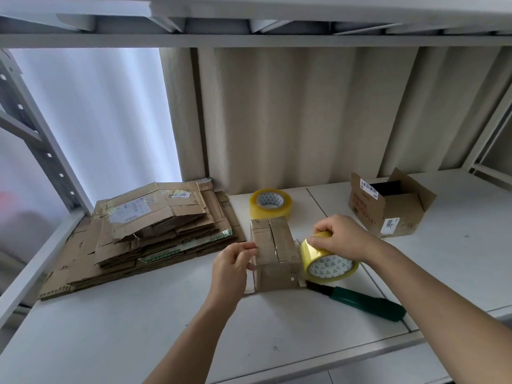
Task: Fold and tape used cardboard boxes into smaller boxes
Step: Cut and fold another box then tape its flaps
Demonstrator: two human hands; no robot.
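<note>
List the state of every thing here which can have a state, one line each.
small box: flaps closed, being taped
tape roll: held by right hand
left hand: pinching the tape end
second tape roll: lying flat, untouched
open box: flaps open
flattened boxes: stacked
cutter: lying unused

A white metal shelf (277,328) is spanning the view, its panels meeting at seams. Behind its back edge a beige pleated curtain (304,120) is hanging, and left of it a bright window (105,120) is letting in cool daylight. A perforated grey upright (41,139) is slanting up at the shelf's left edge, while an upper shelf (249,23) is crossing overhead.
</note>
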